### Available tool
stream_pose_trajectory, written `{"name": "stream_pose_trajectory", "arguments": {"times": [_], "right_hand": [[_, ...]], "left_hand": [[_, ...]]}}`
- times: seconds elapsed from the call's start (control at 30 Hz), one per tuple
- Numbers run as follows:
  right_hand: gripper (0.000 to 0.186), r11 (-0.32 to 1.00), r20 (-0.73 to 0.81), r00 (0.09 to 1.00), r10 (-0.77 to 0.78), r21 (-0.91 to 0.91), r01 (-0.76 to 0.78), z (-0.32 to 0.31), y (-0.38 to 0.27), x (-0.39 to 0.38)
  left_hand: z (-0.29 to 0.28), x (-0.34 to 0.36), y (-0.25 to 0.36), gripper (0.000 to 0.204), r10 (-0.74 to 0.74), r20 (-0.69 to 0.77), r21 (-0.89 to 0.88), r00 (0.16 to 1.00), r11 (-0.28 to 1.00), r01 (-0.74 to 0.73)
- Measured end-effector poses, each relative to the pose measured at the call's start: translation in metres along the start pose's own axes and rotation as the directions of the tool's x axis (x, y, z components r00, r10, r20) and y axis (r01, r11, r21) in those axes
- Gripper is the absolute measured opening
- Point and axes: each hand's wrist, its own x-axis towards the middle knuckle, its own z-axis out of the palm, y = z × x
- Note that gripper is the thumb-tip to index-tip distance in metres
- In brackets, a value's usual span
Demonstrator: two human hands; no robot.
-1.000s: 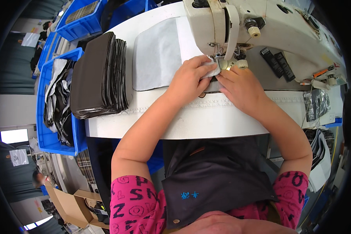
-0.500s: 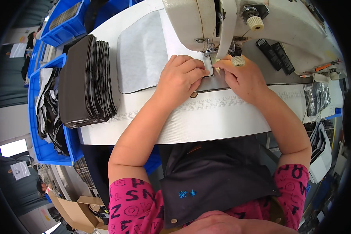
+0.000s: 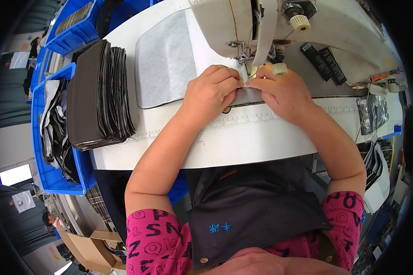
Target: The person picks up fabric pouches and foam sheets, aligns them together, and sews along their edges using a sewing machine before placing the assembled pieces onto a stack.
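Note:
A pale grey-white fabric panel [image 3: 164, 59] with a dark edge lies on the white sewing table [image 3: 261, 144]. Its right end reaches the needle area of a white sewing machine [image 3: 222, 27]. My left hand [image 3: 212, 94] is closed on the near right corner of this panel, thumb and fingers pinched together. From the other side my right hand [image 3: 287, 94] meets the same corner, its index finger stretched to the edge and its other fingers curled. The two hands' fingertips nearly touch, just in front of the presser foot [image 3: 245, 59]. What lies under the fingers is partly hidden.
Left of the panel stands a thick stack of dark fabric pieces [image 3: 88, 94]. Blue bins [image 3: 80, 176] with cloth scraps sit beyond the table's left edge. Two small black packets [image 3: 323, 64] lie under the machine arm. A printed ruler scale [image 3: 257, 119] runs along the table.
My right hand's fingertips have moved left and slightly nearer to me, up to the panel's corner by my left fingers. The panel and my left hand have shifted slightly left.

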Motion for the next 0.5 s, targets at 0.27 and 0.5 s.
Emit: {"name": "stream_pose_trajectory", "arguments": {"times": [0.27, 0.5], "right_hand": [[0.022, 0.985, 0.007, 0.995, -0.100, -0.143, 0.100, -0.0071, -0.0125, 0.0018], [0.021, 0.982, 0.000, 0.993, -0.119, -0.145, 0.118, -0.0072, -0.0120, 0.0001]], "left_hand": [[0.0003, -0.0026, 0.0073, 0.021, -0.042, 0.006, 0.001, 0.999, 0.999, 0.042], [-0.0016, -0.0064, 0.0088, 0.023, -0.063, -0.006, -0.003, 0.998, 0.998, 0.063]]}}
